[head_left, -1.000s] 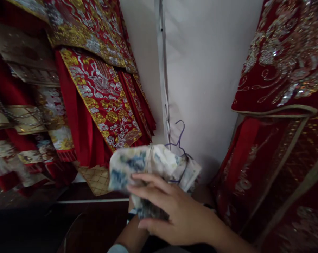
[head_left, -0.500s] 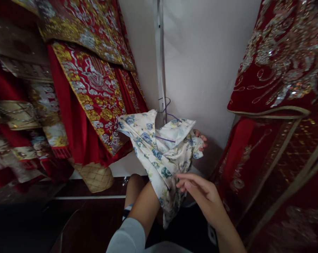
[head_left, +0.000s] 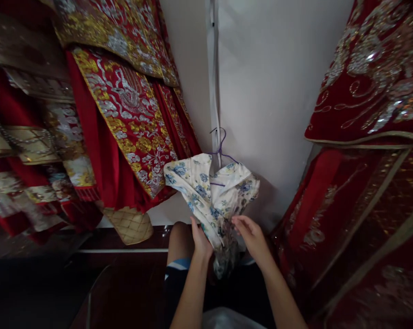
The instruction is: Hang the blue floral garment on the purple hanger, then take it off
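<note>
Garment (head_left: 215, 212) sits on the hanger (head_left: 220, 149) before us, neckline up, lower cloth bunched between our hands. Our left hand (head_left: 201, 240) lies along its left edge, apparently for support, thumb apart; we cannot tell whether the hidden fingers grip. Our right hand (head_left: 249, 230) brings its fingertips together at the right edge, probably to steady it; we cannot confirm clamping. The left skirt (head_left: 129, 119) crowds one shoulder; the right dress (head_left: 350, 219) hangs apart. Strip (head_left: 213, 77) and wall (head_left: 261, 91) stand behind.
</note>
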A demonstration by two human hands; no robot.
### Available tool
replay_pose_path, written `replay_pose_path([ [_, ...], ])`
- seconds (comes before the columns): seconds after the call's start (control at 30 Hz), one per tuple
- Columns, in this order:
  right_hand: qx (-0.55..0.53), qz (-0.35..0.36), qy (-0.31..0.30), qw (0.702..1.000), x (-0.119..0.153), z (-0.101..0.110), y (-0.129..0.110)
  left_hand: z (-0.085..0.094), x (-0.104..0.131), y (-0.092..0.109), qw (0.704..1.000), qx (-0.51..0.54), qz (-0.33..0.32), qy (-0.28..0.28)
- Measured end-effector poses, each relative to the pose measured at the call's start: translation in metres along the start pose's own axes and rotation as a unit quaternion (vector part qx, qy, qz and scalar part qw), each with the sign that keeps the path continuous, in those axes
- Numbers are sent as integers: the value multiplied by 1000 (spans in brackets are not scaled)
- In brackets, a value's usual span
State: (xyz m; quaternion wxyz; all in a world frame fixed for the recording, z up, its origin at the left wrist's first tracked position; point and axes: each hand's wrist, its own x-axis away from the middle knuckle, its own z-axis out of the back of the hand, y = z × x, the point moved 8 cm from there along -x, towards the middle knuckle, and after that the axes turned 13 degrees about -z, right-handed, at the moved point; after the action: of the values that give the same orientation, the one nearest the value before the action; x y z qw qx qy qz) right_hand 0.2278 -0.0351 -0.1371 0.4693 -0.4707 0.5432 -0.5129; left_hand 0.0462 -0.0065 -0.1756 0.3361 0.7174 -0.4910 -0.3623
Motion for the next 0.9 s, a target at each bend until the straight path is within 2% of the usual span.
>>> replay_pose_path([
  [0.1,7,19,3,1000,-13,-21,13,-2,0,9,1000,5,-29,-11],
  [0.2,20,12,-70,997,-16,-54,19,-1,3,21,994,-75,-71,-28],
  [0.27,25,-10,-105,994,-15,-66,25,0,6,22,990,-119,-76,-14],
  [0.33,24,-22,-82,996,-16,-61,30,0,9,18,989,-127,-74,1],
  [0.4,22,-22,-33,999,-18,-46,32,-4,11,13,992,-103,-72,-1],
  [0.47,14,-24,-12,1000,-20,-35,32,-8,13,8,995,-77,-62,-8],
  [0.63,25,9,-53,998,-16,-39,20,-7,13,6,999,-39,-27,-12],
  [0.8,9,-41,-99,994,-10,-51,24,3,13,12,999,-34,-24,-23],
  [0.9,14,-27,-109,994,-7,-50,20,2,15,13,999,-33,-14,-31],
])
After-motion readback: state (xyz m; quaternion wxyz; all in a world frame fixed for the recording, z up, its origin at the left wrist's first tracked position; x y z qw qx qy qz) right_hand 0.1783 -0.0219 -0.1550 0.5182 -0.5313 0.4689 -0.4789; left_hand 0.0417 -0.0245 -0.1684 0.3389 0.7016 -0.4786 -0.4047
